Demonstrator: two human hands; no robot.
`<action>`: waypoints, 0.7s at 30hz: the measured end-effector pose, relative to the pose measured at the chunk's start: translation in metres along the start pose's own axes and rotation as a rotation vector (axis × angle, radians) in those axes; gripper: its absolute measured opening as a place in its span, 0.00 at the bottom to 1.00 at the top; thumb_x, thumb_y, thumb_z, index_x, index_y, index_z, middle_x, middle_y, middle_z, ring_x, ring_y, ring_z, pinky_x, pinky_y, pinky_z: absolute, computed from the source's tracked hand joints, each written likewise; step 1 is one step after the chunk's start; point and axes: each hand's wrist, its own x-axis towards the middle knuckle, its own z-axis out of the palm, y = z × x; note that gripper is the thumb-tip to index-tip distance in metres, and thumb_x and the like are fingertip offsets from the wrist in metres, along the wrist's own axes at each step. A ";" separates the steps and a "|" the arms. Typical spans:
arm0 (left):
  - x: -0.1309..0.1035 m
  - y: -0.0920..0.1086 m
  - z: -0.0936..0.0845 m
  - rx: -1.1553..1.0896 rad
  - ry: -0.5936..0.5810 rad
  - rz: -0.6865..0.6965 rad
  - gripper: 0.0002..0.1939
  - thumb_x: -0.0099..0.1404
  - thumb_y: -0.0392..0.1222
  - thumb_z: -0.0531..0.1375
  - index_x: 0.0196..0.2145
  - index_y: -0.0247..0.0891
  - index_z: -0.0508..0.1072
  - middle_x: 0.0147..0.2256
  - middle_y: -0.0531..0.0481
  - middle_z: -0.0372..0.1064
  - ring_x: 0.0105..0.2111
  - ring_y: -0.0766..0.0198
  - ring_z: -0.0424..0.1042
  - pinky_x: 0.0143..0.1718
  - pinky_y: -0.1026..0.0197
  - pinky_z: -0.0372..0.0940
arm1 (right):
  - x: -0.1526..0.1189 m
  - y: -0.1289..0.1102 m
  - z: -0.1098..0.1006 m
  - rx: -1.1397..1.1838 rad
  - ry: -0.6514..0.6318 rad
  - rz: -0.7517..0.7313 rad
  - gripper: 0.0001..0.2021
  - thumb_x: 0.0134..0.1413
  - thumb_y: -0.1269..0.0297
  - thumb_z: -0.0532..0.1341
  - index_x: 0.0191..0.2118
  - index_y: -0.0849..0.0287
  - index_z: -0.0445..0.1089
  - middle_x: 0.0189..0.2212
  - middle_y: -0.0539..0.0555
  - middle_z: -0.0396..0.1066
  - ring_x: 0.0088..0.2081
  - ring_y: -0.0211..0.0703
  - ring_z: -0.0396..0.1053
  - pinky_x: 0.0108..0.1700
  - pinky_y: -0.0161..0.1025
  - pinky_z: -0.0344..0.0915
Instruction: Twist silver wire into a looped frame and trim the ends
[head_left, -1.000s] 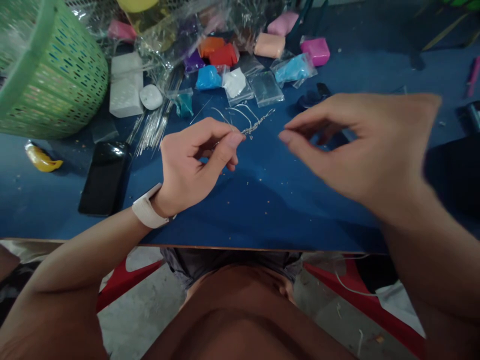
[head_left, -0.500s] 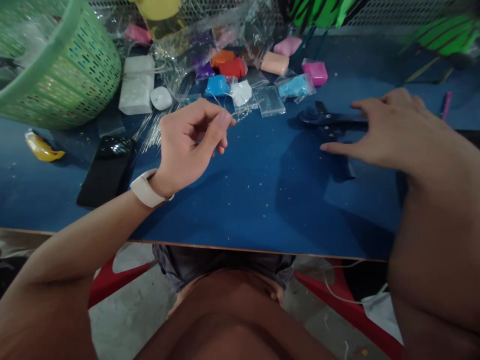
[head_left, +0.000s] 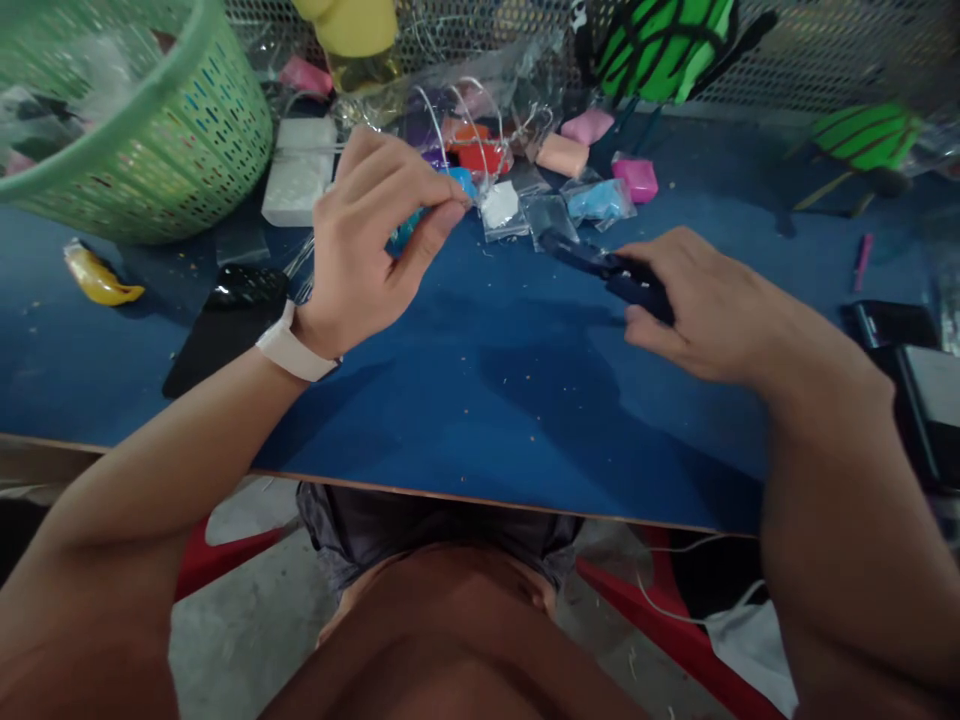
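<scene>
My left hand, with a white band on its wrist, is closed in a pinch above the table. Between thumb and forefinger it holds a thin silvery wire, whose bent, looped strands rise past the fingertips. My right hand is wrapped round the handles of dark pliers. Their head points left toward the wire, apart from it. Just behind the two hands lie a white packet and a light blue clay packet. The fingers of my right hand hide part of the handles.
A green basket stands at the left, near a black phone and a yellow packet. Several coloured packets lie at the back, including a magenta one. Green striped figures stand behind. A dark device sits at the right.
My right hand has closed on the pliers, lifted them and brought them left toward my left hand. My left hand has turned, and the wire's loops now stand up above its fingers.
</scene>
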 end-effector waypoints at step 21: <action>-0.009 0.004 0.004 -0.218 -0.212 0.164 0.09 0.90 0.45 0.58 0.54 0.43 0.79 0.46 0.49 0.82 0.47 0.61 0.89 0.47 0.56 0.85 | -0.004 -0.047 0.006 0.047 0.221 -0.249 0.34 0.83 0.35 0.56 0.71 0.60 0.70 0.59 0.70 0.77 0.53 0.75 0.84 0.52 0.73 0.85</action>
